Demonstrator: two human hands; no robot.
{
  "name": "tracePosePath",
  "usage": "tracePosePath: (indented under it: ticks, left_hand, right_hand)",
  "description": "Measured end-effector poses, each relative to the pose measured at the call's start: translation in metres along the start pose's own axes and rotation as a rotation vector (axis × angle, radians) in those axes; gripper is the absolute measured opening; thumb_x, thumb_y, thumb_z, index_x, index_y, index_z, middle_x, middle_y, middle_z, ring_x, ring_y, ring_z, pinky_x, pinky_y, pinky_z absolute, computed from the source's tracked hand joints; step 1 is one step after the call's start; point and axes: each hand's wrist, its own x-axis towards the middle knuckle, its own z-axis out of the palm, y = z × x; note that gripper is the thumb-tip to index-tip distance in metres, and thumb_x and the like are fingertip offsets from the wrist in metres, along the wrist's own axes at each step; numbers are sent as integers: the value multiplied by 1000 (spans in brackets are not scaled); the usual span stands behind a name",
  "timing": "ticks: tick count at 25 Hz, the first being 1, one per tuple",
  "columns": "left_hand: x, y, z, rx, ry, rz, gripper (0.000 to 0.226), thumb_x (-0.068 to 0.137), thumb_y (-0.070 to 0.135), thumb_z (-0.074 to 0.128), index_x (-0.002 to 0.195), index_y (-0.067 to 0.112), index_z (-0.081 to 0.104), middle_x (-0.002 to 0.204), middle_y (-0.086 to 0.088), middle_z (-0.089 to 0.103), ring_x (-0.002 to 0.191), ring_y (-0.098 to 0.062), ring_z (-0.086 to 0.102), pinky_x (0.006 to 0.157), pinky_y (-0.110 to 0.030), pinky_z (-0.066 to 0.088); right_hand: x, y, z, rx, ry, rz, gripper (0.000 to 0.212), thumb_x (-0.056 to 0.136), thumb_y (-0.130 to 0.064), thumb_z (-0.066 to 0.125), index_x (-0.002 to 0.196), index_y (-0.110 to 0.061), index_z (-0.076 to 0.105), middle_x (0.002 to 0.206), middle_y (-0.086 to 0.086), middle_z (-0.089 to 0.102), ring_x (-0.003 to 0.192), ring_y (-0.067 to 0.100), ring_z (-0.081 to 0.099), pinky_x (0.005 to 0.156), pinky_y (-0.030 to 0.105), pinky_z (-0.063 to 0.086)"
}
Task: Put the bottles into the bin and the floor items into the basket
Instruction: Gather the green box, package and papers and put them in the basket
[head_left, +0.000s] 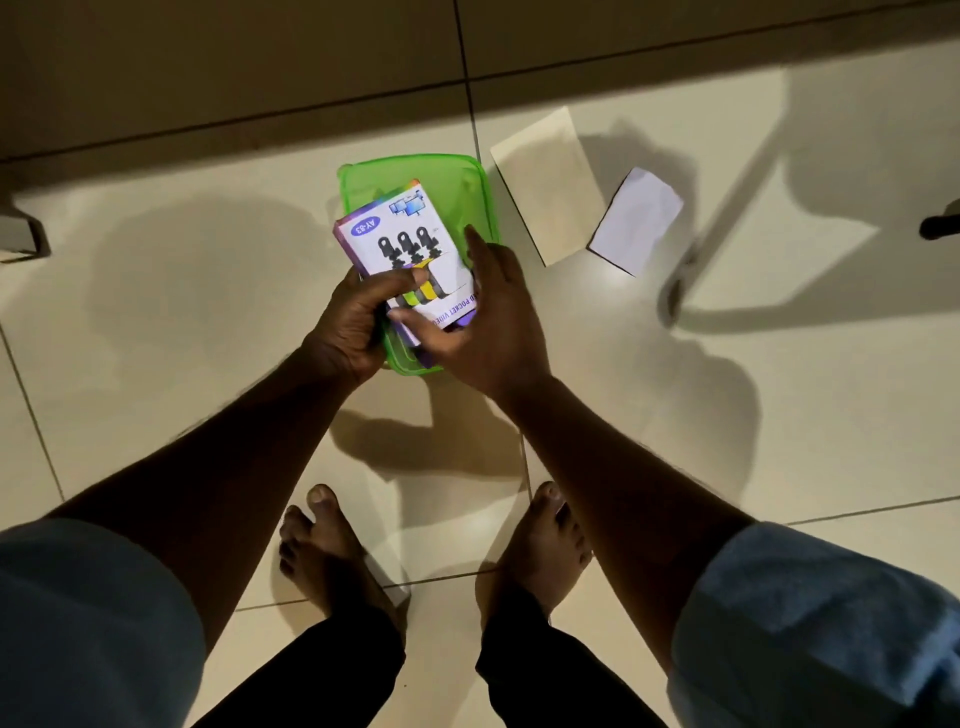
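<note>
I hold a flat green plastic lid (457, 192) with a white and purple product box (400, 234) stacked on top of it, above the tiled floor. My left hand (353, 322) grips the near end of the stack, thumb pressed on the box. My right hand (483, 317) rests against the right side of the box and lid, fingers spread. On the floor to the right lie a beige flat box (545, 187) and a smaller white box (636, 221). No bottle, bin or basket is in view.
My bare feet (332, 545) stand on the pale floor tiles just below the hands. A dark object (940, 226) pokes in at the right edge. A dim furniture corner (21, 234) sits at the far left. Long shadows cross the floor.
</note>
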Motion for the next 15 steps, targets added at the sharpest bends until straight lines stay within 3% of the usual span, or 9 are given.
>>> tracePosePath:
  ticks: [3,5,8,12,15]
  left_hand:
    - [6,11,-10,13,40,11,37,78,3,60,114,12,60,97,-4,72,87,-21,68,92,-40,53]
    - [12,20,-11,21,48,36,39,79,3,60,117,10,58,102,-8,67,90,-23,66,96,-43,51]
    - [22,36,-15,8,70,64,40,81,3,59,120,10,56,106,-9,64,89,-23,66,88,-39,55]
    - [29,43,-19,-41,60,30,35,80,3,60,114,11,60,100,-7,67,91,-24,65,89,-41,55]
    - [32,42,-24,-32,56,43,35,80,3,60,114,12,59,103,-8,65,97,-26,63,99,-46,50]
  right_hand:
    - [29,21,-15,47,191,169,57,81,-30,73,125,2,55,112,16,60,100,30,61,85,45,52]
    - [57,47,-28,-148,254,261,47,88,-26,62,126,1,54,116,16,58,105,32,59,91,42,47]
    - [93,77,-41,-442,297,420,58,86,-40,61,131,-6,45,130,14,49,116,32,52,93,41,44]
    - [113,108,-63,-324,429,981,86,75,-57,67,138,-11,31,140,11,36,124,31,45,96,40,41]
    - [112,122,-67,-282,429,1005,89,66,-54,78,131,-11,35,136,8,42,122,29,49,95,37,44]
